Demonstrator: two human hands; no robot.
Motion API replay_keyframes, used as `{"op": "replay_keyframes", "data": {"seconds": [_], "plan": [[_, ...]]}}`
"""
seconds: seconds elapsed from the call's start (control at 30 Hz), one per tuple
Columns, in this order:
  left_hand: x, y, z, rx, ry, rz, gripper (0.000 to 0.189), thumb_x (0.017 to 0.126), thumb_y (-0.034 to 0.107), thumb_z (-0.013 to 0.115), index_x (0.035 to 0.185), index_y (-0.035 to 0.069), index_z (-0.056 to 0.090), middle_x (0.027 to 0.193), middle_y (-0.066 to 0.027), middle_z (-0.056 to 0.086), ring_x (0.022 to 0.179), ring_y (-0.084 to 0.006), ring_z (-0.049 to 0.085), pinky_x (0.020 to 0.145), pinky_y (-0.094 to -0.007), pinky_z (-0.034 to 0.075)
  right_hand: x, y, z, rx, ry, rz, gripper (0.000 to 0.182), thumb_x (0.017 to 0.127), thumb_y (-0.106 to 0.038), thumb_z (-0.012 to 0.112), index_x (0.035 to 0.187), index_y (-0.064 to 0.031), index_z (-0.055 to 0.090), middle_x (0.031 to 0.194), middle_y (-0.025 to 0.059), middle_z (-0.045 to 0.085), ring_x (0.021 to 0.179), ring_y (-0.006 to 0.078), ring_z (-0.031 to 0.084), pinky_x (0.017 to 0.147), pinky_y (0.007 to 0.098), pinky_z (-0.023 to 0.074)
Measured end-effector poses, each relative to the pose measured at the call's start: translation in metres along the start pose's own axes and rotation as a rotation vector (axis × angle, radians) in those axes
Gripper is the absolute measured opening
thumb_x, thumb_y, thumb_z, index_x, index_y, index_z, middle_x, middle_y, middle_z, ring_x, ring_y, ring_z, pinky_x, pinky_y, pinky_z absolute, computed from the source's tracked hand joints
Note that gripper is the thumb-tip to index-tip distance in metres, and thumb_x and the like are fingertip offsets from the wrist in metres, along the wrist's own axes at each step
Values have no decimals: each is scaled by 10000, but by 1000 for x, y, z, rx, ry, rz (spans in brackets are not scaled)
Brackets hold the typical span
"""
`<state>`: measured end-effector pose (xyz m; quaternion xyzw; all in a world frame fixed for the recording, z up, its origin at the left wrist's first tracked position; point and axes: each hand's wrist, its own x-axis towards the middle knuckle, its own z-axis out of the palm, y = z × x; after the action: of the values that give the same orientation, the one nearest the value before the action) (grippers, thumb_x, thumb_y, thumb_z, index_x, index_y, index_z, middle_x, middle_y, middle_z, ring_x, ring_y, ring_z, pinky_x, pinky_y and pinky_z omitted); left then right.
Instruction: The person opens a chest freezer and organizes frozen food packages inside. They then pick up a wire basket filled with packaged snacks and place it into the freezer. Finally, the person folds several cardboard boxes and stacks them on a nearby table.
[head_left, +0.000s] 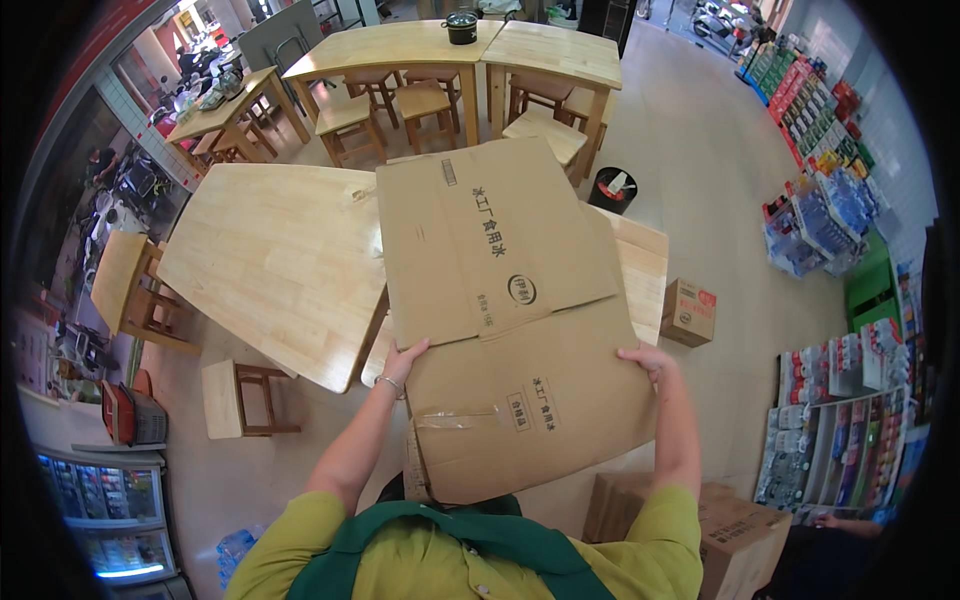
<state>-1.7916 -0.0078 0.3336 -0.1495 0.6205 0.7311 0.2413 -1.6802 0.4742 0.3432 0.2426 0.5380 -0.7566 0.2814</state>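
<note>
A flattened brown cardboard box (525, 330), printed with dark writing, spans the space in front of my chest. My left hand (406, 366) grips its left edge, thumb on top, a bracelet at the wrist. On the opposite edge my right hand (649, 360) holds it the same way; the fingers of both hands are mostly hidden beneath. A strip of clear tape (459, 417) crosses the lower panel. The far panel of the cardboard overlaps a wooden table (646, 259). A second wooden table (281, 255) stands just to the left.
Wooden tables (555, 49) with stools (424, 97) stand ahead. A black bin (613, 187) and a small carton (688, 311) are on the floor. Drink packs (817, 217) and shelves (847, 442) line the right. Closed cartons (739, 536) and a seated person's arm (847, 525) are at lower right.
</note>
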Motion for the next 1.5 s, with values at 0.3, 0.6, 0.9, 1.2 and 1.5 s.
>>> {"op": "replay_keyframes", "data": {"seconds": [0.3, 0.6, 0.9, 1.2, 1.5], "plan": [[-2, 8, -27, -53, 2, 42, 514, 742, 106, 705, 1160, -27, 436, 1046, -147, 593, 913, -218, 612, 750, -327, 527, -80, 9, 83, 130, 146, -215, 669, 669, -50, 729, 1259, -15, 414, 1153, 141, 561, 1024, 265, 572, 883, 399, 471], [36, 92, 58, 292, -427, 314, 503, 742, 122, 718, 1139, -48, 461, 961, -151, 627, 803, -199, 641, 681, -299, 538, -186, 110, 137, 399, 583, -392, 555, 716, -41, 697, 1210, 4, 447, 1128, 142, 568, 1024, 249, 564, 876, 388, 466], [37, 92, 150, 518, -709, 400, 478, 739, 150, 726, 1093, -59, 482, 889, -157, 639, 725, -200, 648, 625, -291, 542, -234, 205, 184, 580, 783, -633, 594, 734, -38, 663, 1264, -1, 398, 1162, 161, 539, 1036, 262, 548, 885, 380, 455], [12, 79, 155, 486, -801, 347, 408, 763, 90, 691, 1080, -60, 483, 936, -154, 625, 766, -203, 641, 661, -296, 547, -248, 235, 202, 656, 765, -698, 614, 730, -40, 663, 1275, 14, 384, 1163, 150, 544, 1043, 272, 552, 879, 405, 463], [9, 87, 130, 456, -735, 387, 371, 785, 87, 664, 1082, -48, 488, 929, -139, 625, 768, -192, 638, 661, -295, 547, -234, 225, 193, 669, 632, -716, 669, 729, -48, 687, 1302, -12, 344, 1194, 163, 523, 1088, 275, 526, 902, 402, 447]]}}
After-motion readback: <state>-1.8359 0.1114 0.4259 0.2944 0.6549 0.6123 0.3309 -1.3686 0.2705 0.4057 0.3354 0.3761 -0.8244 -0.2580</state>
